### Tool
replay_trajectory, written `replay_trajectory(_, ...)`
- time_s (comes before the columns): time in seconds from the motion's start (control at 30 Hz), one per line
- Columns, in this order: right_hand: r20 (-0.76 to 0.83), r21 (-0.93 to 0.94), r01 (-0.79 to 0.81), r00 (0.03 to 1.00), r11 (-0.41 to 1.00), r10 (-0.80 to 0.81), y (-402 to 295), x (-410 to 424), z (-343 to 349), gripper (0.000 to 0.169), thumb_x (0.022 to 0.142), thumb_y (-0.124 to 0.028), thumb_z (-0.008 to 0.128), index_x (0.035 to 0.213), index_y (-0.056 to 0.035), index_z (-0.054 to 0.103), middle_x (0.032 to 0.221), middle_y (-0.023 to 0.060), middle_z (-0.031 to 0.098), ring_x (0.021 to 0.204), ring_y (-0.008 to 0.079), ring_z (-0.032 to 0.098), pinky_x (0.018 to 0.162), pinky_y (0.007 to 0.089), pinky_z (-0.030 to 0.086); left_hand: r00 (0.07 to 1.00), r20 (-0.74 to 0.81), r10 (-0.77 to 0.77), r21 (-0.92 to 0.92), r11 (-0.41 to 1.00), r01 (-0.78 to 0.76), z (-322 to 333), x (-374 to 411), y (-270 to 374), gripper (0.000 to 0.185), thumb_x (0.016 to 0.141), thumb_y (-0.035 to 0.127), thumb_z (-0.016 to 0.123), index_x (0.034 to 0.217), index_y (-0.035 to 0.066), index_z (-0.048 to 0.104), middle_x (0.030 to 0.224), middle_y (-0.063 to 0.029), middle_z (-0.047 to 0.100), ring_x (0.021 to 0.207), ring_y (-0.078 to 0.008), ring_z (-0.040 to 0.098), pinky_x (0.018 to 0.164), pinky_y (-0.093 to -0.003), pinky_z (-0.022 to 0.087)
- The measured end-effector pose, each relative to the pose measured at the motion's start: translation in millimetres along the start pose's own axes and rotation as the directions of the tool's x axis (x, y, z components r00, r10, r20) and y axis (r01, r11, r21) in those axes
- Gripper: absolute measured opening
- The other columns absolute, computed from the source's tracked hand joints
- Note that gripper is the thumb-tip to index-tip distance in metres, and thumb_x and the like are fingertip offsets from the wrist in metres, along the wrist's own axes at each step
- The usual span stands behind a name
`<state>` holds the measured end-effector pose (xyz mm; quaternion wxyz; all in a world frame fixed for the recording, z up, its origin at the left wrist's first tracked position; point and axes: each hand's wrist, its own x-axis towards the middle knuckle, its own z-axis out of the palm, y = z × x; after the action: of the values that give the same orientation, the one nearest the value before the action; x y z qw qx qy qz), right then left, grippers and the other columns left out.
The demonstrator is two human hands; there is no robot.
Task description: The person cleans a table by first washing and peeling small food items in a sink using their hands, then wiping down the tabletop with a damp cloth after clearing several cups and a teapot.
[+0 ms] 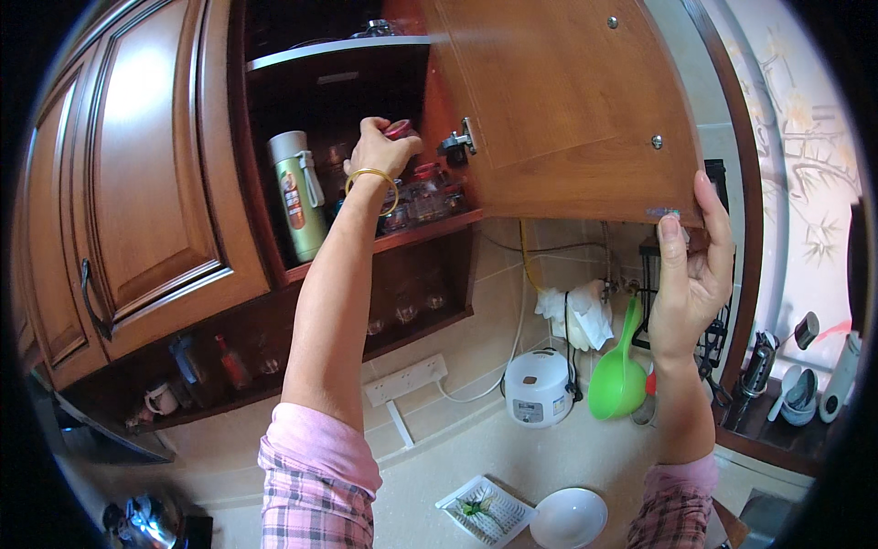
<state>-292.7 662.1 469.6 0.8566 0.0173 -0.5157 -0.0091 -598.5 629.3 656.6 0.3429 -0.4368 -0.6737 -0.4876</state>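
My left hand reaches into an open wooden wall cabinet, its fingers around a small red lid. Whether a jar hangs beneath that lid is hidden by the hand. Glass jars with red lids crowd the shelf just below and to the right of it. Left of my wrist stands a light green thermos flask with a grey cap and strap. My right hand grips the lower outer corner of the swung-out cabinet door, thumb on its inner face.
Under the cabinet, an open shelf carries glasses, a mug and bottles. On the counter are a white rice cooker, a white bowl and a white slotted tray. A green ladle hangs by the wall. A kettle stands lower left.
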Motion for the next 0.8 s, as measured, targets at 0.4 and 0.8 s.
replay_trajectory(0.4,-0.105,0.245,-0.046,0.992,0.968,0.073,23,0,-2,0.037,0.085,0.004,0.055,0.122,0.005,0.048,0.126,0.0171,0.049,0.115,0.0215,0.048,0.099,0.0321,0.036,0.98,0.185,-0.073,0.29,0.957,0.017,34,25,4,0.073,0.061,0.043,0.068,0.124,0.01,0.05,0.121,-0.0132,0.058,0.119,-0.0304,0.05,0.109,-0.0558,0.003)
replay_trajectory(0.8,-0.09,0.22,0.045,0.996,0.975,-0.026,41,0,-5,0.04,0.082,0.009,0.054,0.121,0.0081,0.046,0.125,0.0231,0.047,0.114,0.0258,0.049,0.099,0.0337,0.038,0.915,0.351,-0.2,0.368,0.928,0.061,62,74,-21,0.057,0.066,0.052,0.073,0.102,0.008,0.068,0.109,-0.0131,0.064,0.112,-0.032,0.056,0.104,-0.0619,0.014)
